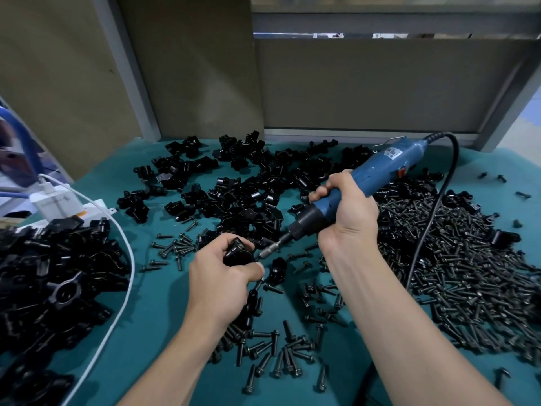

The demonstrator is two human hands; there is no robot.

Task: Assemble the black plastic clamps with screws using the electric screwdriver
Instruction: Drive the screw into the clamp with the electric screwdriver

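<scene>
My left hand (218, 276) grips a black plastic clamp (238, 253) just above the green table, with a screw sticking out below the thumb. My right hand (344, 205) grips the blue electric screwdriver (377, 171), which slants down to the left. Its metal bit (270, 250) points at the side of the clamp and touches it or nearly so. A single black clamp half (278, 266) lies right of my left hand. Loose black screws (456, 259) form a big heap at the right and lie scattered in front (281, 347).
Unassembled clamp parts (243, 189) are heaped at the back centre. Finished clamps (55, 279) pile up at the left. A white charger and power strip (58, 205) with a white cable (128, 276) sit at the left. The screwdriver's black cord (430, 227) crosses the screw heap. Grey panels stand behind.
</scene>
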